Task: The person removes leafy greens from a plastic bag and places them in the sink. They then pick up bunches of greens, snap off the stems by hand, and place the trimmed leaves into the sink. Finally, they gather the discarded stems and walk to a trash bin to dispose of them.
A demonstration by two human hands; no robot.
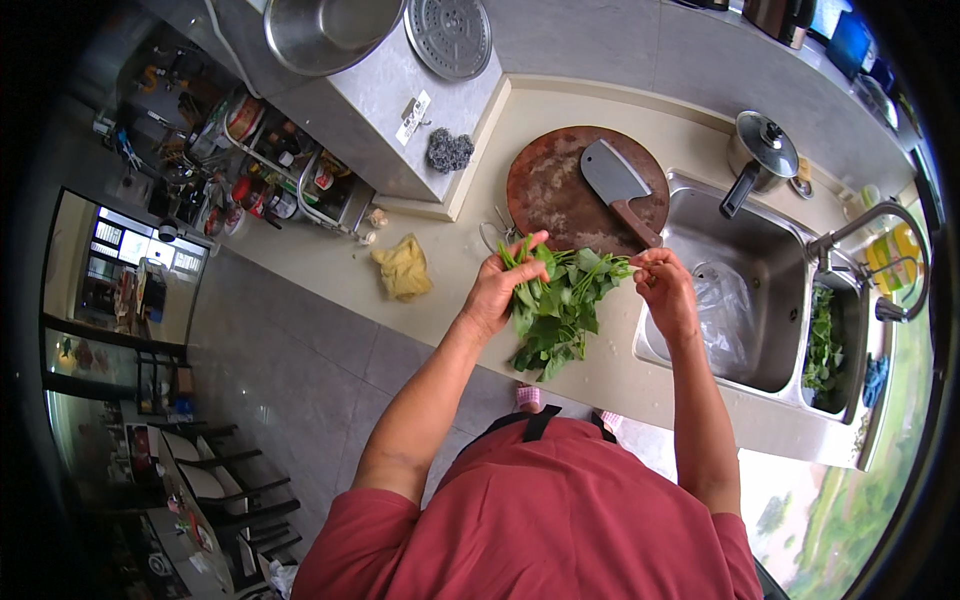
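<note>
My left hand (501, 289) is closed around a bunch of leafy green vegetables (559, 311), whose leaves hang over the counter's front edge. The fingers of my right hand (666, 289) are pinched at the thin stem ends on the bunch's right side. Behind the greens lies a round wooden chopping board (547, 180). A cleaver (611, 174) rests on it, its wooden handle pointing towards my right hand. More leafy greens (823, 341) are in the small sink basin at the right.
The large steel sink basin (776, 300) holds a clear plastic bag (724, 315). A lidded saucepan (763, 150) stands behind it, near the curved faucet (919, 247). A yellow cloth (403, 268) lies left on the counter, near a rack of bottles (300, 172). Steel wool (450, 150) hangs on the wall block.
</note>
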